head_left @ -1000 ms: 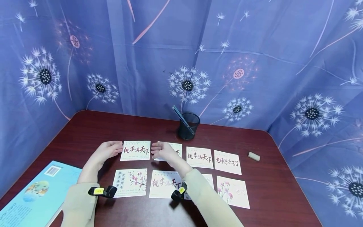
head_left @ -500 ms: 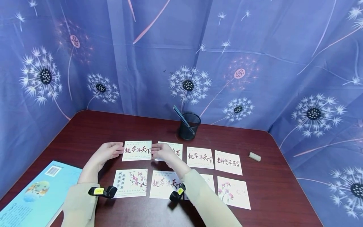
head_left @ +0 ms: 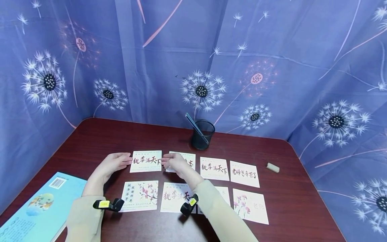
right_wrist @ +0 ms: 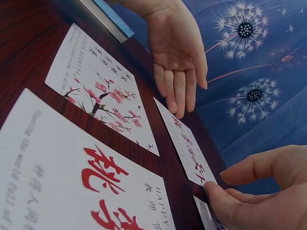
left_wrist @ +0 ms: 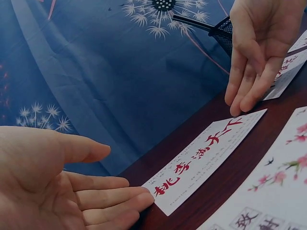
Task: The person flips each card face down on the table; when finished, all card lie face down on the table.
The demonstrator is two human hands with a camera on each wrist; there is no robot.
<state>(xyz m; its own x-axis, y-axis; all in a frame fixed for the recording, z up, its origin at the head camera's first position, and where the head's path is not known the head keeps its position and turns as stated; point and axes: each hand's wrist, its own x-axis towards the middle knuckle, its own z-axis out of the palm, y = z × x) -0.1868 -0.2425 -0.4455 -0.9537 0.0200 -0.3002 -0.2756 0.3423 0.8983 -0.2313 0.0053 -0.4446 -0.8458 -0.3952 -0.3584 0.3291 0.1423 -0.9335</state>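
One blue dandelion-print curtain [head_left: 163, 64] encloses the dark red-brown surface [head_left: 239, 144]. A light-blue book [head_left: 39, 208] lies at the near left, barcode up, beside the card layout, presumably to leave the middle free. Left hand [head_left: 109, 167] and right hand [head_left: 179, 165] face each other palm inward. Grip, both sides: fingers extended, apart, clamped on nothing. A black mesh holder [head_left: 199, 141] stands upright behind the cards, its wall propping the leaning pens [head_left: 196, 127]. The far-left card [head_left: 146, 161] lies flat between the hands: left fingertips touch its left edge; right fingertips meet or nearly meet its right edge. Edge placement probably permits squaring without covering the print. The remaining seven cards [head_left: 214, 168] complete two rows of four, evidently spaced for reading. A small eraser [head_left: 273, 167] lies beyond the right end.
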